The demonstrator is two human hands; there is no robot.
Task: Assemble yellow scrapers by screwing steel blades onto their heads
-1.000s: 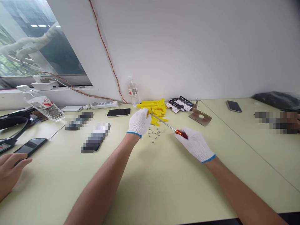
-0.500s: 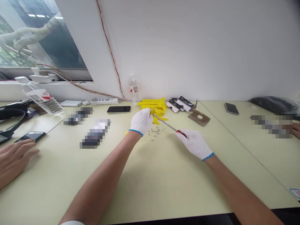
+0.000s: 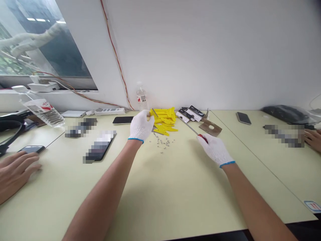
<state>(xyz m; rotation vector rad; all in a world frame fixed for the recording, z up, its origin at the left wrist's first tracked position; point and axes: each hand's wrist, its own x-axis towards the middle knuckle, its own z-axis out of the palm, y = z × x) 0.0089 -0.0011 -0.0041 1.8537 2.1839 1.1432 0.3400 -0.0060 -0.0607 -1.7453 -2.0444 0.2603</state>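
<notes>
My left hand (image 3: 142, 125), in a white knit glove with a blue cuff, is closed around a yellow plastic piece (image 3: 151, 112) with a thin grey strip on it; the glove hides most of it. My right hand (image 3: 216, 149), gloved the same way, grips a screwdriver (image 3: 202, 137) by its red handle. Its long metal shaft points up and left, the tip apart from the piece in my left hand. Behind and right of my left hand lies a pile of yellow plastic pieces (image 3: 166, 120). Several small metal screws (image 3: 165, 144) are scattered in front of the pile.
Black-and-white cards (image 3: 192, 113) and a brown cardboard piece (image 3: 210, 128) lie right of the pile. A water bottle (image 3: 141, 97) stands by the wall. Phones (image 3: 122, 120) lie on the table. Other people's hands rest at the left (image 3: 20, 172) and right (image 3: 314, 139) edges.
My hands have moved apart: the left one a little to the left, the right one to the right. The screwdriver tip has left the yellow plastic piece.
</notes>
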